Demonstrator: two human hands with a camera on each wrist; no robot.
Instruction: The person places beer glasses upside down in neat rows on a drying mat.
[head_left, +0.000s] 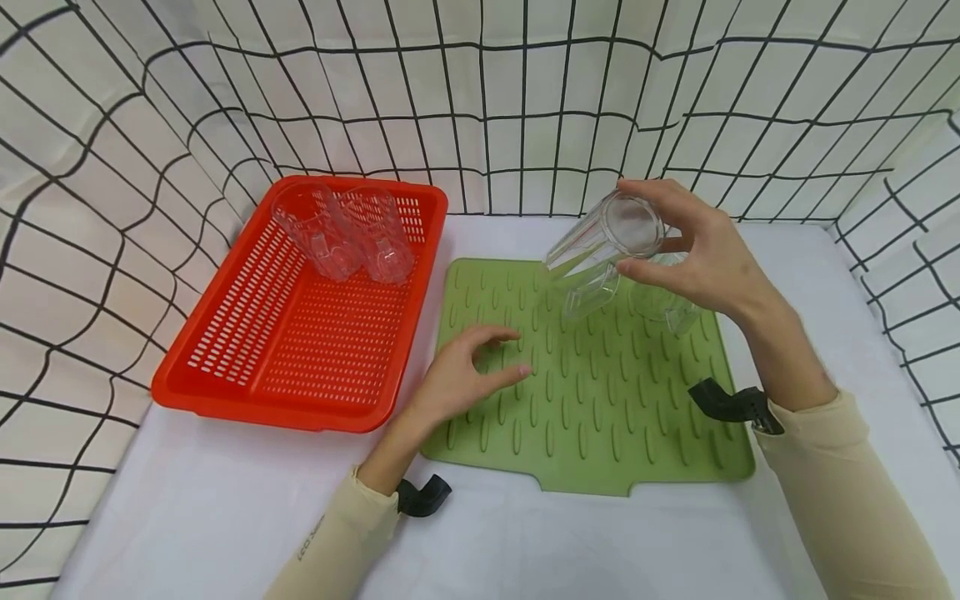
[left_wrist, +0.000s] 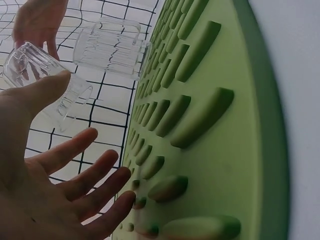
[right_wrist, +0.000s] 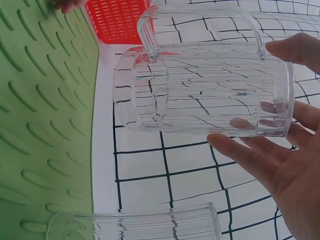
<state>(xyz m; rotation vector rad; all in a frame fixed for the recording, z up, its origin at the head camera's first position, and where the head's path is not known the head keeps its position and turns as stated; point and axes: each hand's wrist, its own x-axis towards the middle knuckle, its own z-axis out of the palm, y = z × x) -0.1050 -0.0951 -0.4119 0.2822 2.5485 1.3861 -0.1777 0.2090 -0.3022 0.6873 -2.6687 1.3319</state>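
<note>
My right hand (head_left: pixel 705 250) grips a clear glass mug (head_left: pixel 592 242) by one end, fingers on one side and thumb on the other. The mug is held tilted above the far part of the green ridged mat (head_left: pixel 585 417), its handle (right_wrist: pixel 205 12) free of the fingers. Behind and below that hand, a second clear mug (left_wrist: pixel 107 47) stands on the mat. My left hand (head_left: pixel 461 375) hovers over the mat's left side, holding nothing. In the left wrist view its fingers (left_wrist: pixel 82 197) are spread and relaxed.
To the left sits a red perforated basket (head_left: pixel 322 354), with two clear mugs (head_left: pixel 318 233) lying at its far end. The mat lies on a white-covered table (head_left: pixel 465 533). A black wire grid (head_left: pixel 525 117) with white cloth behind it encloses the back and sides.
</note>
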